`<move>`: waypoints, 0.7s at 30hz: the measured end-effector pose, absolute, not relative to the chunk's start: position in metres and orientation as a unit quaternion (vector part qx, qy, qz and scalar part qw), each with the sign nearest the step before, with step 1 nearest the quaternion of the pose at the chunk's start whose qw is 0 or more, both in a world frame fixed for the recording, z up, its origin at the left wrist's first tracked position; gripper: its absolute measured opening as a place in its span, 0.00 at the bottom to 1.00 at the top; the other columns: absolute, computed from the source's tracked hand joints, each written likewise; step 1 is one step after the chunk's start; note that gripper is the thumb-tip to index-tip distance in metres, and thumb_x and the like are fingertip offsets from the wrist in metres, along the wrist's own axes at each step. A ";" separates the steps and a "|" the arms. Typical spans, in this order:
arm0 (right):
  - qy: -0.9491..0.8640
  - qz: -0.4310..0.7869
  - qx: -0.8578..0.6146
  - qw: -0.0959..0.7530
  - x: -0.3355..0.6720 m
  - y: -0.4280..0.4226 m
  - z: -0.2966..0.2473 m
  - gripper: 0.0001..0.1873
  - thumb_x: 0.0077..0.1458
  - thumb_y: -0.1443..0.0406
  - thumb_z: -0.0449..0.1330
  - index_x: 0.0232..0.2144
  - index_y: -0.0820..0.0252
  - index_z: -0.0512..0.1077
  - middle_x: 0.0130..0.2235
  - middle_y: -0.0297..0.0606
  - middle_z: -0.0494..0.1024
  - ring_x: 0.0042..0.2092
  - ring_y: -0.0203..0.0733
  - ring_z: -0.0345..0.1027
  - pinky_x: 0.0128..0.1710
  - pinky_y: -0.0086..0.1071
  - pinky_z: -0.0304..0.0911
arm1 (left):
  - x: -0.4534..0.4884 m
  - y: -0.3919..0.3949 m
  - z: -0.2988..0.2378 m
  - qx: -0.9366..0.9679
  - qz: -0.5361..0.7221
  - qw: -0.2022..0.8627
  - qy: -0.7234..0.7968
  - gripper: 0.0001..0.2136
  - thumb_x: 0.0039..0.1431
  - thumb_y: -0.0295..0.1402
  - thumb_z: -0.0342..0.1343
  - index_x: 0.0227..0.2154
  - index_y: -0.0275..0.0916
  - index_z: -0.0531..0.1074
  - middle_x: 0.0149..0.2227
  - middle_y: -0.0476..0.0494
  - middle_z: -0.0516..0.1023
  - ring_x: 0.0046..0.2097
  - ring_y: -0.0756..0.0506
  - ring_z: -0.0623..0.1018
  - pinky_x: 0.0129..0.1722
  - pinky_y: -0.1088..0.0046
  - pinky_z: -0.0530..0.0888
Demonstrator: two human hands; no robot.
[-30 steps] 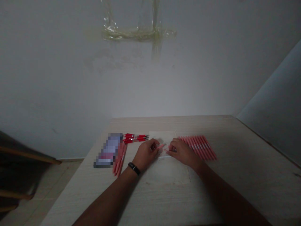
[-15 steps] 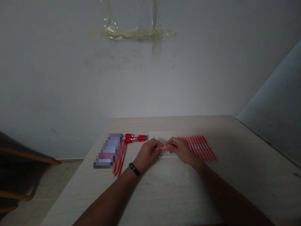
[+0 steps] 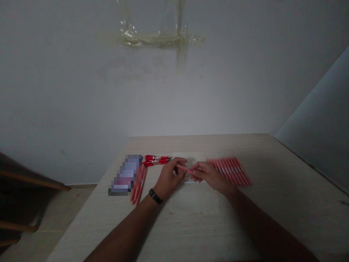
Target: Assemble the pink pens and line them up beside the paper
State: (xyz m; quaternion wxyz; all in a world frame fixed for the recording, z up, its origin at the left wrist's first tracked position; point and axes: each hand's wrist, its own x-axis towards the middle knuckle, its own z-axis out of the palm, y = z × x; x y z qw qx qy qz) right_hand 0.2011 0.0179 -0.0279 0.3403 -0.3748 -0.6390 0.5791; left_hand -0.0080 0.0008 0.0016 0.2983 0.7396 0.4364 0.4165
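Observation:
My left hand [image 3: 170, 177] and my right hand [image 3: 208, 175] meet over the middle of a pale wooden table [image 3: 272, 203]. Both pinch one thin pink pen barrel [image 3: 184, 169], which lies slanted between their fingertips. The left wrist wears a dark band [image 3: 155, 196]. Under the hands lies a white sheet [image 3: 191, 198]. A neat row of pink barrels [image 3: 231, 170] lies just right of my right hand. Red pen parts [image 3: 156, 160] lie left of my left hand.
A blurred-out flat box [image 3: 125, 174] sits at the table's left, with a few pink barrels [image 3: 138, 183] beside it. A grey wall [image 3: 81, 91] with yellowed tape stands behind the table. Dark wooden furniture [image 3: 24, 203] stands at the far left.
The pink barrel has risen and turned between the fingertips; it now slants up toward the left hand. Both hands have shifted slightly away from me.

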 end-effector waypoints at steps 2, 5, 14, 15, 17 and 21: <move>-0.638 0.584 -0.365 0.346 0.201 0.018 -0.028 0.16 0.56 0.54 0.62 0.38 0.60 0.71 0.33 0.36 0.78 0.31 0.35 0.69 0.31 0.29 0.63 | -0.008 0.001 0.001 0.737 0.419 0.295 0.440 0.13 0.58 0.30 0.57 0.46 0.39 0.71 0.38 0.45 0.78 0.34 0.49 0.74 0.34 0.74 0.71; -0.635 0.582 -0.364 0.355 0.202 0.019 -0.031 0.14 0.54 0.56 0.64 0.37 0.60 0.71 0.32 0.35 0.78 0.30 0.35 0.69 0.30 0.29 0.62 | -0.008 0.001 0.002 0.736 0.424 0.286 0.445 0.08 0.58 0.30 0.58 0.41 0.38 0.72 0.35 0.47 0.77 0.33 0.50 0.73 0.33 0.75 0.70; -0.673 0.467 -0.445 0.363 0.207 0.021 -0.033 0.09 0.54 0.60 0.63 0.31 0.60 0.70 0.27 0.33 0.75 0.27 0.35 0.67 0.26 0.27 0.59 | -0.008 0.002 0.001 0.751 0.395 0.288 0.444 0.03 0.55 0.30 0.58 0.29 0.37 0.69 0.29 0.48 0.73 0.32 0.49 0.71 0.32 0.75 0.66; -0.683 0.446 -0.450 0.362 0.207 0.020 -0.031 0.09 0.55 0.60 0.62 0.31 0.60 0.70 0.27 0.32 0.74 0.28 0.35 0.67 0.26 0.27 0.59 | -0.009 0.003 0.000 0.755 0.384 0.284 0.448 0.03 0.54 0.29 0.58 0.29 0.38 0.69 0.29 0.48 0.74 0.32 0.49 0.71 0.32 0.75 0.66; -0.707 0.392 -0.462 0.365 0.205 0.018 -0.026 0.07 0.56 0.61 0.61 0.30 0.60 0.70 0.27 0.32 0.74 0.29 0.35 0.66 0.27 0.27 0.58 | -0.009 0.004 -0.004 0.765 0.366 0.267 0.458 0.02 0.53 0.28 0.58 0.29 0.38 0.70 0.30 0.48 0.74 0.32 0.49 0.71 0.33 0.75 0.66; -0.756 0.254 -0.479 0.367 0.202 0.014 -0.019 0.05 0.55 0.67 0.62 0.28 0.59 0.70 0.30 0.33 0.72 0.33 0.37 0.66 0.33 0.30 0.60 | -0.011 0.006 -0.009 0.769 0.353 0.236 0.479 0.04 0.52 0.26 0.58 0.32 0.39 0.71 0.32 0.48 0.76 0.35 0.48 0.73 0.35 0.73 0.67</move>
